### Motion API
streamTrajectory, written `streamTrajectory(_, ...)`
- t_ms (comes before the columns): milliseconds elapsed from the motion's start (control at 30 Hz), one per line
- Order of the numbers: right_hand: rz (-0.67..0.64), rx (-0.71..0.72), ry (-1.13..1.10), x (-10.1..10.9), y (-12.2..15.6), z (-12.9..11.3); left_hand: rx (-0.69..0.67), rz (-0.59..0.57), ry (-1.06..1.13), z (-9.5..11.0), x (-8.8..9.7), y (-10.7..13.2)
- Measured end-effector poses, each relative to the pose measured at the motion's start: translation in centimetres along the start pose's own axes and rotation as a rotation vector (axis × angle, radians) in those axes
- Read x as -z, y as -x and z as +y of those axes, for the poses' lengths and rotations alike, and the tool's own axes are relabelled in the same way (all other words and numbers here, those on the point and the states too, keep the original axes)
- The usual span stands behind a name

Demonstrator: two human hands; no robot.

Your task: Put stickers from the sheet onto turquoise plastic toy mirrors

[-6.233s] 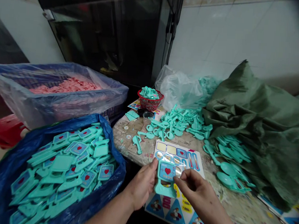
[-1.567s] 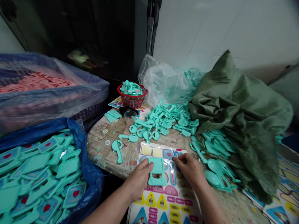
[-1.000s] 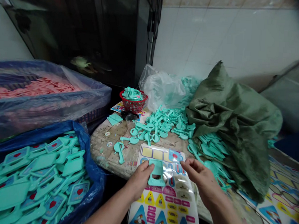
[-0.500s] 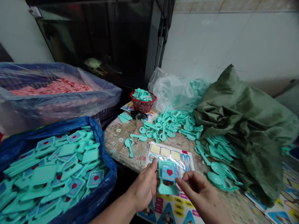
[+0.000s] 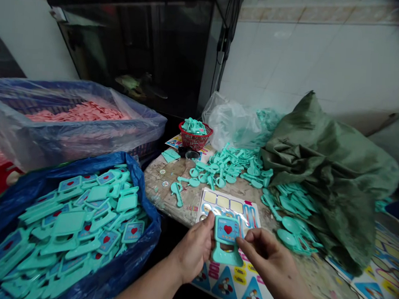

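Observation:
My left hand [image 5: 195,245] grips the left edge of a turquoise plastic toy heart monitor [image 5: 228,258], thumb on top. A blue sticker [image 5: 227,229] with a red heart lies on its square panel, inside the raised rim. My right hand [image 5: 265,257] has its thumb and index finger pinched at the panel's lower right corner, on the sticker's edge; the other fingers are curled. Beneath both hands lies a printed sticker sheet [image 5: 225,286] with blue triangles and yellow and pink shapes, overhanging the table's near edge.
On the left, a blue-lined container [image 5: 148,236] holds many similar monitors. Behind it stands a plastic-lined crate [image 5: 133,134] of pink pieces. The worn table [image 5: 160,178] bears turquoise toy pieces [image 5: 234,163], a red basket [image 5: 193,142] and a green sack [image 5: 334,162]. More sticker sheets [image 5: 380,287] lie right.
The heart sticker, earlier offset toward the right, now sits within the panel's rim. Both hands keep nearly the same place. The view has shifted slightly left.

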State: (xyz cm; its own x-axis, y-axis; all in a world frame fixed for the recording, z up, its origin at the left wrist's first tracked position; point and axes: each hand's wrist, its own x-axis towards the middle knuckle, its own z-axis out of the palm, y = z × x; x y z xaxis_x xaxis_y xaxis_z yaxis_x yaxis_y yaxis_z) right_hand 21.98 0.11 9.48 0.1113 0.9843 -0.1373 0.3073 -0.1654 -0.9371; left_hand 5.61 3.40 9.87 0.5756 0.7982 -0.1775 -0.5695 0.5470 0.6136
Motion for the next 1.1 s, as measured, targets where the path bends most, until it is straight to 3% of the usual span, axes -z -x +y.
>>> streamTrajectory(533, 0.023, 0.052, 0.034, -0.1, 0.1, 0.4, -0.021, 0.040, -0.096, -0.1, -0.2, 0.6)
streamTrajectory(633, -0.007, 0.090, 0.147, -0.1, 0.1, 1.0, -0.083, 0.035, -0.225, -0.2, -0.3, 0.8)
streamTrajectory(767, -0.012, 0.158, 0.390, 0.1, 0.3, 1.8, -0.158, 0.124, -0.412, -0.2, 0.0, 0.8)
streamTrajectory(900, 0.108, 0.204, 0.514, 0.9, 0.5, 2.2, -0.184, 0.212, -0.456, 0.6, 1.1, 0.9)
streamTrajectory(1000, 0.121, 0.131, 0.322, 0.3, 0.6, 1.9, -0.175, 0.241, -0.544, 1.0, 1.6, 1.4)
streamTrajectory(1100, -0.012, 0.083, 0.044, -1.4, 0.7, 1.5, -0.139, 0.139, -0.757, 0.4, 1.4, 2.3)
